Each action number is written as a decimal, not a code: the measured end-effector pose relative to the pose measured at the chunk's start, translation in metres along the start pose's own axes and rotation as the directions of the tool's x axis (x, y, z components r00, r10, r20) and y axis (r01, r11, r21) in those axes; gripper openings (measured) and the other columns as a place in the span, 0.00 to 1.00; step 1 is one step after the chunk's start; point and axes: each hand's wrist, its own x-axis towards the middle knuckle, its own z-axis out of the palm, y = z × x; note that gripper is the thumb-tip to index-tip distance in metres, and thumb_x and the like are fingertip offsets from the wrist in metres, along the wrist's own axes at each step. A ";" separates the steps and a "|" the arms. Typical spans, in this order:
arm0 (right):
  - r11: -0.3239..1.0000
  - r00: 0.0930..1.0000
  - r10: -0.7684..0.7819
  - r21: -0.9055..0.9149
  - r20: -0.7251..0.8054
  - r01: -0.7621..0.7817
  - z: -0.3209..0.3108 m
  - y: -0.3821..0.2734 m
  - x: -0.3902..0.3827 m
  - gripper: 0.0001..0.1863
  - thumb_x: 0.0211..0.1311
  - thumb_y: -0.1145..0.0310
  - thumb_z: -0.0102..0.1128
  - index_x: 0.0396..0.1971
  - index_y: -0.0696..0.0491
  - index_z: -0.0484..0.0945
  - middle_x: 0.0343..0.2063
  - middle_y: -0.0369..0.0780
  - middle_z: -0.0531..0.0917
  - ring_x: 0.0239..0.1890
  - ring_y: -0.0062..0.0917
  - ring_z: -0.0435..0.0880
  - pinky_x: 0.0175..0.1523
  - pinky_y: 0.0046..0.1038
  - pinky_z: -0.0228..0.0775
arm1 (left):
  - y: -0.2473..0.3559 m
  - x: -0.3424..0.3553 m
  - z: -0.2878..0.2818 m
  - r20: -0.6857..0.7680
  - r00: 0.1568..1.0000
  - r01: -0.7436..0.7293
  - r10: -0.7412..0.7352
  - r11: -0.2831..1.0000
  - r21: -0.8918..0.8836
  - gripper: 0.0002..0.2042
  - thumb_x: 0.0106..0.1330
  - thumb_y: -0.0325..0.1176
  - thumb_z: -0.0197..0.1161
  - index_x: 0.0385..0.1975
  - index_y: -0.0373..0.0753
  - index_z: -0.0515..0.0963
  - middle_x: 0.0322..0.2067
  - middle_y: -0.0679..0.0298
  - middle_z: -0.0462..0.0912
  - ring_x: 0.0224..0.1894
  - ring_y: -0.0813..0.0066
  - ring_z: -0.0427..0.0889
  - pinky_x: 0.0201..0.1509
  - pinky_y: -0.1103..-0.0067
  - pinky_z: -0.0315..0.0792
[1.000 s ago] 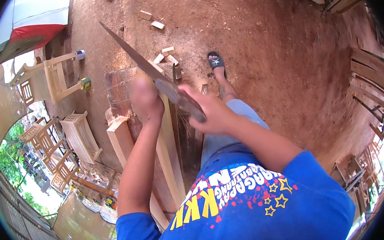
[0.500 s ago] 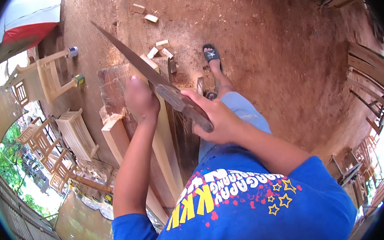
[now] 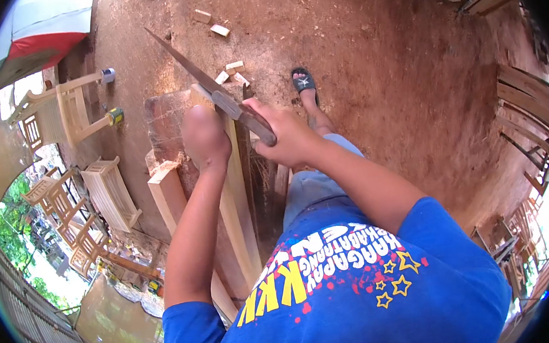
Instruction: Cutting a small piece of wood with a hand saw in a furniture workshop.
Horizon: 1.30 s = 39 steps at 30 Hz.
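Observation:
My right hand (image 3: pixel 289 133) is closed round the brown handle of a handsaw (image 3: pixel 182 62), whose long blade points to the far left. The blade lies across a pale timber (image 3: pixel 241 229) close to its far end. On the left side of that timber, my left hand (image 3: pixel 206 137) is curled against it just on the near side of the blade, its fingers blurred and mostly hidden. Beneath lies a worn, dark wooden work surface (image 3: pixel 165 122). To the left is another pale timber (image 3: pixel 168 193) with shavings on its end.
Several small wood offcuts (image 3: pixel 234 66) lie on the brown floor beyond the work surface. Unpainted wooden chairs and a bench (image 3: pixel 111 191) stand at left, near two cans (image 3: pixel 115 116). Boards (image 3: pixel 526 92) lean at right. My sandalled foot (image 3: pixel 304 82) is ahead.
My right hand has pushed the saw forward and left, so its handle is now closer to the timber. My left hand has stayed nearly in place.

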 end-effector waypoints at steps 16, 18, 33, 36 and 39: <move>0.979 0.981 0.113 0.187 -0.157 -0.083 -0.006 0.029 0.041 0.44 0.57 0.68 0.69 0.76 0.60 0.68 0.45 0.40 0.86 0.46 0.25 0.86 0.51 0.28 0.79 | 0.002 0.005 -0.013 0.110 0.991 0.075 -0.073 0.997 -0.012 0.21 0.83 0.50 0.44 0.51 0.41 0.80 0.40 0.42 0.88 0.43 0.33 0.87 0.48 0.46 0.79; 0.950 0.964 0.209 0.269 -0.164 -0.160 -0.040 0.024 0.072 0.42 0.60 0.66 0.73 0.74 0.60 0.71 0.49 0.41 0.83 0.48 0.24 0.83 0.53 0.29 0.78 | 0.001 0.002 -0.012 0.095 0.991 0.096 -0.089 0.993 -0.066 0.21 0.83 0.49 0.45 0.53 0.42 0.81 0.42 0.43 0.88 0.44 0.35 0.88 0.49 0.47 0.79; 0.659 0.695 0.718 0.353 -0.035 -0.664 -0.066 0.032 0.289 0.25 0.77 0.39 0.55 0.48 0.48 0.75 0.24 0.35 0.79 0.21 0.22 0.76 0.30 0.27 0.73 | 0.000 0.009 -0.024 0.133 0.989 0.097 -0.065 0.962 -0.256 0.21 0.76 0.43 0.57 0.59 0.34 0.82 0.52 0.49 0.90 0.50 0.48 0.90 0.55 0.60 0.83; 0.560 0.654 0.748 0.426 0.108 -0.711 -0.032 0.039 0.308 0.18 0.76 0.51 0.56 0.53 0.48 0.75 0.28 0.39 0.83 0.24 0.25 0.79 0.32 0.31 0.76 | -0.002 0.009 -0.025 0.142 0.988 0.101 -0.065 0.960 -0.260 0.22 0.76 0.44 0.57 0.58 0.34 0.83 0.53 0.49 0.89 0.50 0.48 0.90 0.55 0.61 0.83; 0.652 0.709 0.697 0.314 0.112 -0.690 -0.016 0.021 0.313 0.23 0.74 0.57 0.54 0.64 0.49 0.74 0.30 0.39 0.83 0.26 0.23 0.79 0.34 0.29 0.76 | -0.003 0.008 -0.022 0.130 0.990 0.087 -0.056 0.964 -0.253 0.22 0.77 0.45 0.57 0.58 0.34 0.83 0.52 0.50 0.90 0.49 0.50 0.91 0.55 0.62 0.83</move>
